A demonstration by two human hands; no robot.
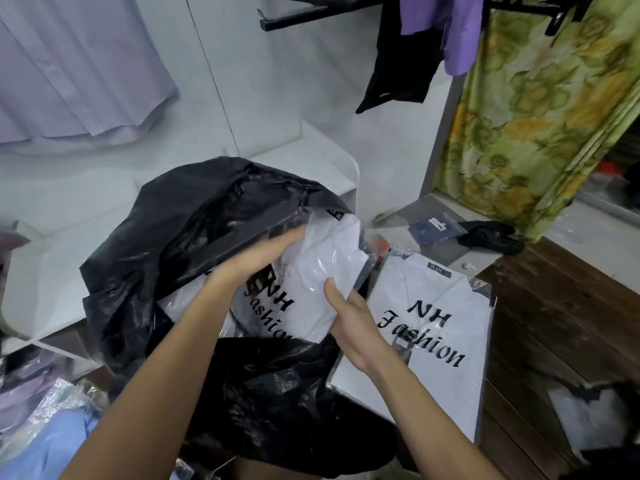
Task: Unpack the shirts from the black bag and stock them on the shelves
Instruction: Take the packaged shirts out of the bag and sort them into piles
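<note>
Both hands gripped one packaged white shirt [311, 282] above the open mouth of the black bag [194, 244]. The left hand [273, 247] was closed over the upper edge of the packet, fingers curled onto the clear wrapper near the collar end. The right hand [349, 317] clamped the lower right edge, thumb on top of the wrapper and the other fingers hidden beneath.

Head view: the held packet sat tilted, partly clear of the bag, its printed "NH Fashion" lettering facing up. More white packets showed inside the bag below it. A second packaged shirt [422, 327] lay flat on the wooden floor [554, 323] just beside the bag, on the right. The white shelf unit [311, 161] stood behind the bag, and its visible surfaces carried no shirts. A small dark blue packet [436, 230] lay further back on the floor.

Judged risks:
1. The wrapper looked smooth and slack; a grip on film alone could let the shirt slide inside it or slip free.
2. The bag plastic lay bunched around the packet; a fast pull could snag the packet's corner and drag the bag or tip it.
3. Loose packets on the floor could be stepped on during the move to the shelves.
</note>
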